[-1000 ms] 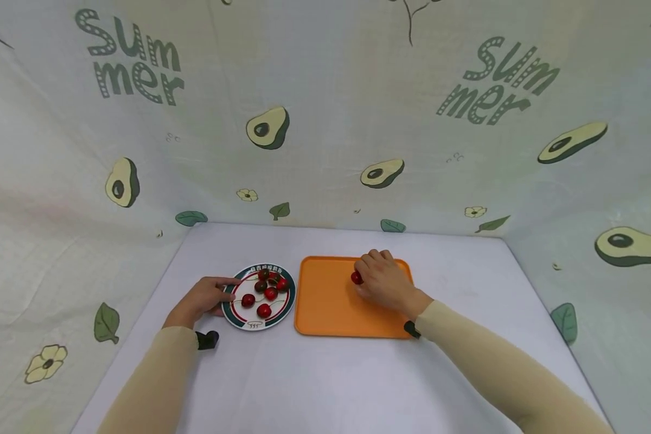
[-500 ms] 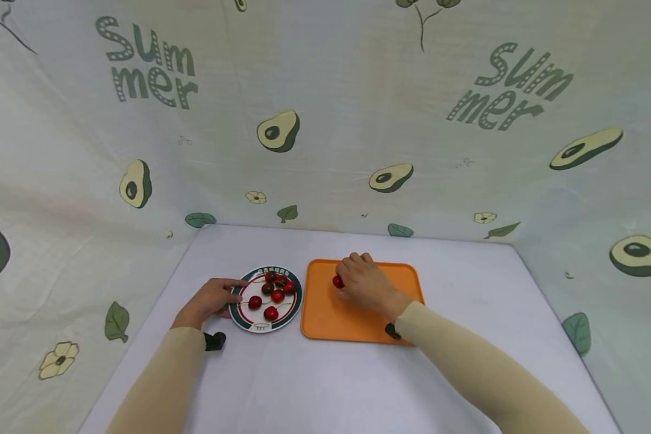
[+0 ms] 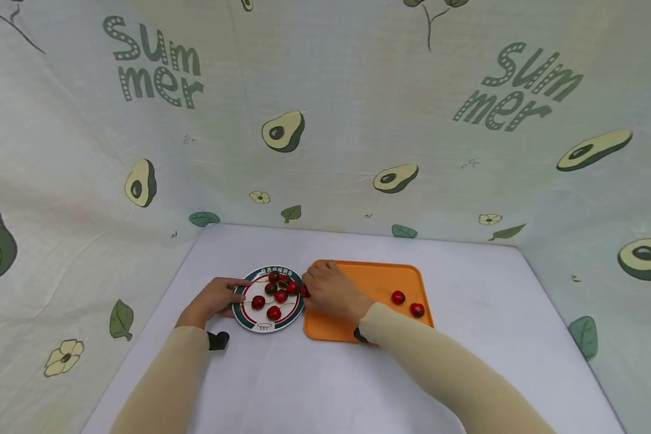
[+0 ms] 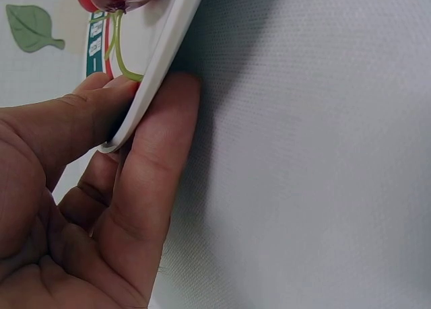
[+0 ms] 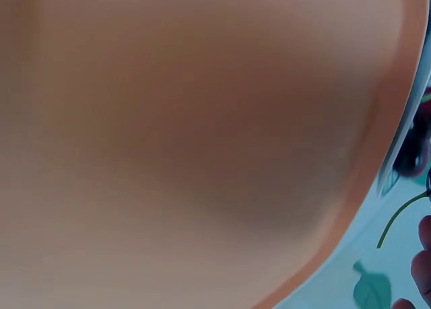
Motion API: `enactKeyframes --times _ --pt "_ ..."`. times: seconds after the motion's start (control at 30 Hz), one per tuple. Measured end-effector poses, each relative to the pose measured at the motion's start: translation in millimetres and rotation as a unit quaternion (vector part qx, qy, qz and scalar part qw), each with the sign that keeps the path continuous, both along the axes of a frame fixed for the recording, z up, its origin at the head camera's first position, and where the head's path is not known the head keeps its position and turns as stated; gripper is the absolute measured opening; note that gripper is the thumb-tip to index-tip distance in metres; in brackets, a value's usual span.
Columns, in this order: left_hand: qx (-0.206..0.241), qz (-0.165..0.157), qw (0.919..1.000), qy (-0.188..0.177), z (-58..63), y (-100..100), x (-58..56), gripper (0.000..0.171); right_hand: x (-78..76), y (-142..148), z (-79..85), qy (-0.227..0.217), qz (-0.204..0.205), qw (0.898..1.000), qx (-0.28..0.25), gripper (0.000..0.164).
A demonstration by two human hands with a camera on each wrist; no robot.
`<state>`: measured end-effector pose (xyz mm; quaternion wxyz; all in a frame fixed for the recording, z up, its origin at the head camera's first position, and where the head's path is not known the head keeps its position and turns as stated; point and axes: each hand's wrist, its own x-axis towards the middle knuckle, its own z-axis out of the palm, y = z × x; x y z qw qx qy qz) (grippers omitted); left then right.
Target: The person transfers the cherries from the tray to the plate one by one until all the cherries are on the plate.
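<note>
My left hand (image 3: 214, 301) holds the left rim of a round white plate (image 3: 264, 328) with a green and red border. The left wrist view shows the thumb over the plate rim (image 4: 151, 87) and fingers beneath it. On the plate lie several red and dark cherries (image 3: 273, 313), some with green stems. My right hand (image 3: 333, 292) pinches a red cherry (image 3: 304, 291) beside the plate's right rim, over the left edge of an orange tray (image 3: 320, 328). In the right wrist view, a green stem (image 5: 397, 218) hangs near the fingertips (image 5: 422, 272), at the frame edge.
Two red cherries, one nearer the middle (image 3: 398, 297) and one nearer the edge (image 3: 417, 310), lie on the tray's right side. The white table (image 3: 304, 386) is bounded behind and at the sides by a printed cloth (image 3: 336, 132).
My right hand has carried the cherry leftward across the tray to the plate's right rim, uncovering two cherries on the tray. My left hand keeps its hold on the plate. The head view has shifted slightly.
</note>
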<state>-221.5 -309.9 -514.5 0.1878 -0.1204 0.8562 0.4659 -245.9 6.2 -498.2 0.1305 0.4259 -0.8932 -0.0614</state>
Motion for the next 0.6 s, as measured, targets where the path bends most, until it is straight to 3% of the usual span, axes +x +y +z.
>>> enactKeyframes --times 0.27,0.6 --pt "-0.005 0.003 1.0 0.006 0.7 1 -0.3 0.046 0.8 -31 -3.1 0.002 0.018 0.999 0.046 0.035" --pt "0.008 0.007 0.9999 0.002 -3.5 -2 -3.9 0.045 -3.3 -53 -4.0 -0.017 0.0 0.998 0.063 0.042"
